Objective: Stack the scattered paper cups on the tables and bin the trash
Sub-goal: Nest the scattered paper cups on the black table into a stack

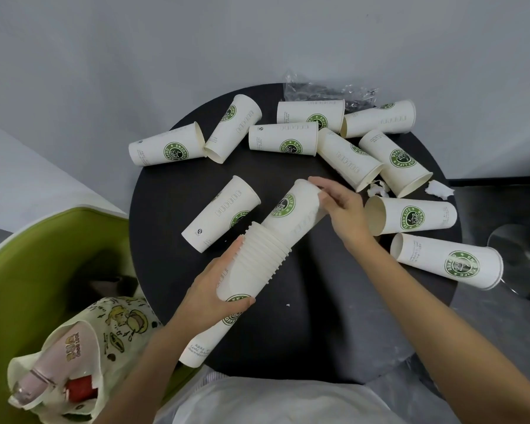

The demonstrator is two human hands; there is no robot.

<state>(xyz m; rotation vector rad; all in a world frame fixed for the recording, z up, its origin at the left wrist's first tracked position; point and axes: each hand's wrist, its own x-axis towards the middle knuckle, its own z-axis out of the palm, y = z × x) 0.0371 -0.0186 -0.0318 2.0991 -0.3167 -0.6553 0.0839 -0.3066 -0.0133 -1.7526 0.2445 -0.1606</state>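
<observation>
Hands are working a stack of paper cups (257, 261) over a round table (318, 316) with a matte black top, seen from the head camera. The left hand (224, 289) is wrapping its curled fingers and thumb around the middle of the stack, which is slanting from the table's near edge toward its centre, its ribbed band of nested rims showing just past the fingers. The right hand (340, 206) is gripping the far end of the outermost cup (291, 209), fingertips curled over that end, the cup sitting only partly inside the rest.

Ten loose cups are lying on their sides around the hands, all smooth white tapered paper with a round green coffee logo. One (221, 212) is resting just left of the stack; two (410, 215) (447, 261) are lying to the right, the nearer one jutting over the table's edge. The others are crowding the far half, several touching.

Behind them a crinkled clear plastic wrapper (328, 91) is sitting at the far rim. Scraps of crumpled white paper (439, 189) are lying among the cups at right.

At lower left a green armchair (28, 264) is holding a printed cloth tote bag (104, 325), a pale bottle (31, 384) poking from its mouth.
</observation>
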